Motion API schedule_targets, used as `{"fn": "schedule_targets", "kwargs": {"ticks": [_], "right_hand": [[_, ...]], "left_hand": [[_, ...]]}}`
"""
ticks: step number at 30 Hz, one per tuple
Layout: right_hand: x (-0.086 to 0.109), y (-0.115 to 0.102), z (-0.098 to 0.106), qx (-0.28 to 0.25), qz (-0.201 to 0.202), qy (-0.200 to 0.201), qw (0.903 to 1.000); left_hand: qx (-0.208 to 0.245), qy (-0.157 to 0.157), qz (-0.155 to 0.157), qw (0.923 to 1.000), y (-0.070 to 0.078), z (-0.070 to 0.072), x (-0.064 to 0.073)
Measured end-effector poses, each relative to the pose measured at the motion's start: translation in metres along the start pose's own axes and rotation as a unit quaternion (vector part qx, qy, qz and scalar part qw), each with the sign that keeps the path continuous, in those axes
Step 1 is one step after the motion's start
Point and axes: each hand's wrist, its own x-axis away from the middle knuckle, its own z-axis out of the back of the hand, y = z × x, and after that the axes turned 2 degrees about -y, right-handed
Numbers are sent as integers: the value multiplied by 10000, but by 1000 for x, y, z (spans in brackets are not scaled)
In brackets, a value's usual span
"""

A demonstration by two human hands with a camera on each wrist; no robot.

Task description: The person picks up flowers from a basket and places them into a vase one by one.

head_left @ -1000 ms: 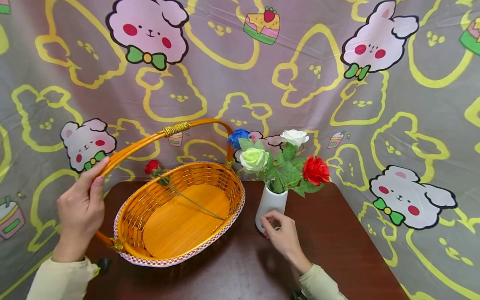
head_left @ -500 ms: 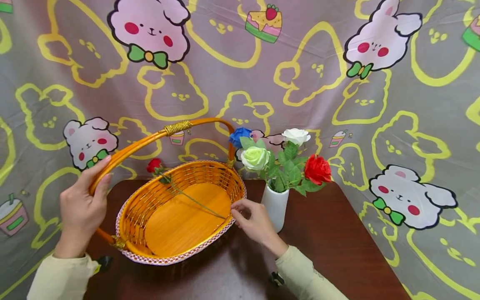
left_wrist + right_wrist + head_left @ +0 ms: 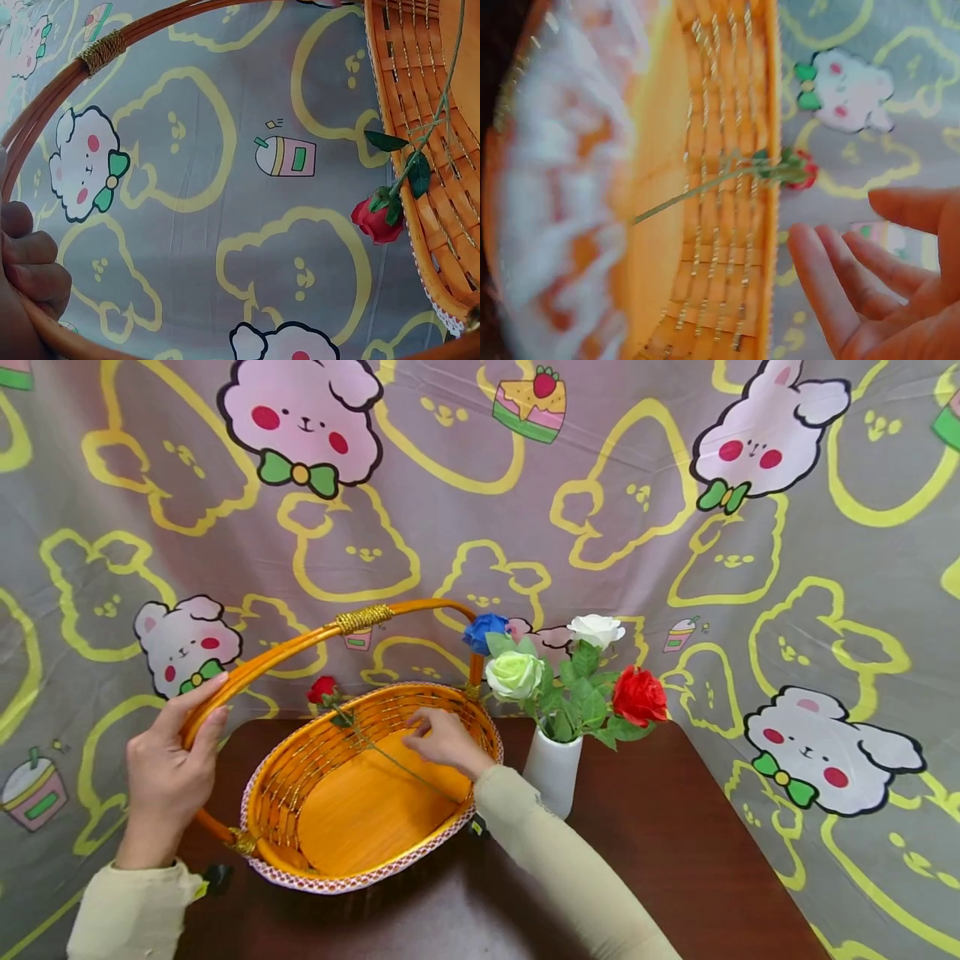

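Observation:
My left hand (image 3: 168, 768) grips the orange handle (image 3: 277, 653) of a woven oval basket (image 3: 352, 835) on the left of the table. A red rose (image 3: 322, 690) lies in the basket, its bloom over the back rim and its long green stem (image 3: 682, 199) slanting across the inside. In the head view my right hand (image 3: 446, 739) hovers over the basket, close to that stem. The right wrist view shows its fingers (image 3: 821, 281) and thumb spread, with nothing between them. Right of the basket stands a white vase (image 3: 553, 768) with several roses.
The vase's blooms are a blue rose (image 3: 486, 632), a pale green one (image 3: 514, 675), a white one (image 3: 596, 630) and another red one (image 3: 639, 695). A cartoon-print curtain (image 3: 480, 510) hangs behind the dark brown table (image 3: 652, 827).
My right hand has gone from beside the vase leftward, past the basket's right rim, to over its inside. My left hand keeps its grip on the handle.

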Motion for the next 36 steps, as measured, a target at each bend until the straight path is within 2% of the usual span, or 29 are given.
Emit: {"fn": "schedule_targets", "kwargs": {"ticks": [6, 10, 15, 22, 27, 31, 33, 36], "right_hand": [[-40, 3, -14, 288, -399, -469, 9977], [-58, 7, -23, 471, -516, -573, 9959], [-73, 17, -36, 467, -620, -729, 9943], [-78, 38, -48, 75, -1094, -851, 9903], [-76, 43, -52, -35, -1085, -813, 9908], [-76, 42, -55, -372, -1002, -608, 9924], [-77, 42, -56, -345, -981, -476, 9934], [-78, 42, -56, -217, -926, -521, 9941]], "left_hand": [[116, 133, -188, 9997, -2, -1, 1], [180, 174, -410, 9988, -4, -2, 2], [79, 243, -464, 9986, -4, 0, 3], [60, 176, -516, 9985, -3, -3, 4], [35, 200, -526, 9984, -2, -4, 4], [29, 216, -518, 9984, -2, -3, 4], [14, 212, -526, 9984, -1, -2, 4], [15, 215, -562, 9982, -1, -3, 4]]}}
